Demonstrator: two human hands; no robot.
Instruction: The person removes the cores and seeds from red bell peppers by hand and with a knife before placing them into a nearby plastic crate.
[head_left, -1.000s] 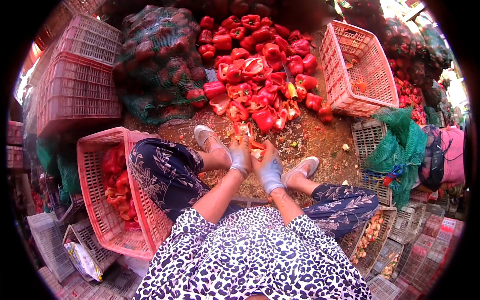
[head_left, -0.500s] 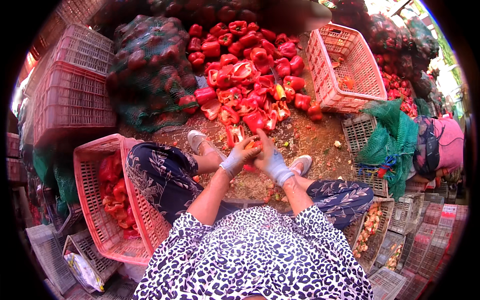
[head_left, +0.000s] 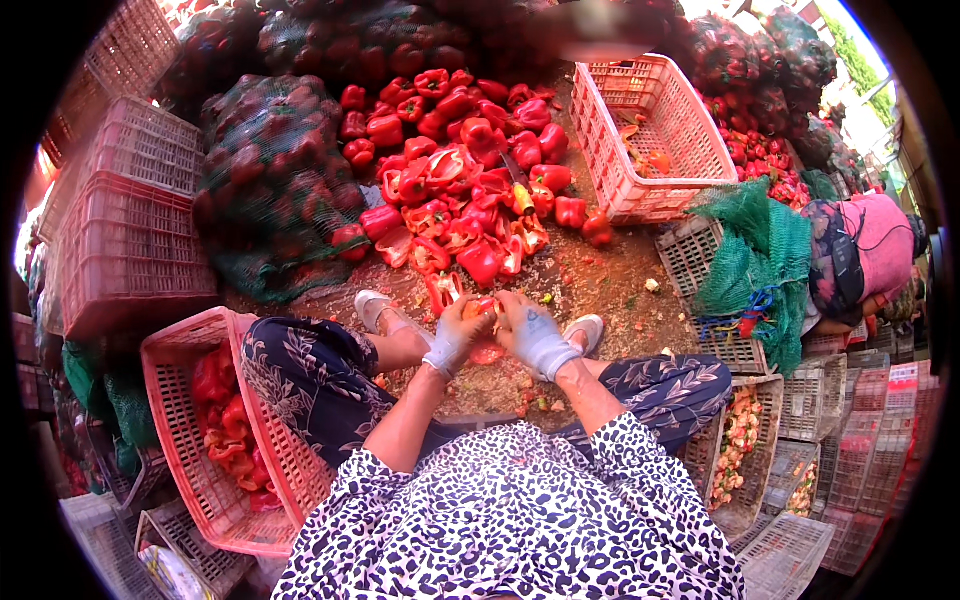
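Between my hands, low over the floor, is a red bell pepper piece (head_left: 483, 306). The fingers of my left hand (head_left: 456, 336), in a pale glove, are closed around its left side. My right hand (head_left: 533, 332), gloved too, has its fingers bent against the right side. Just beyond lies a halved bell pepper (head_left: 443, 291) with its pale inside showing. Farther off spreads a pile of red bell peppers (head_left: 470, 130), whole and cut. A knife (head_left: 522, 198) with a yellow handle rests on that pile.
At my left stands a pink crate (head_left: 285, 470) holding cut peppers. Another pink crate (head_left: 660, 185) with a few pieces is at the far right. Green net sacks (head_left: 275, 170) and stacked crates (head_left: 135, 250) flank the pile. A crate of pepper cores (head_left: 735, 450) sits by my right knee.
The whole view has shifted, so the scene sits lower and farther left. My right hand's fingers, stretched upward before, now bend in at the pepper piece, which shows more clearly.
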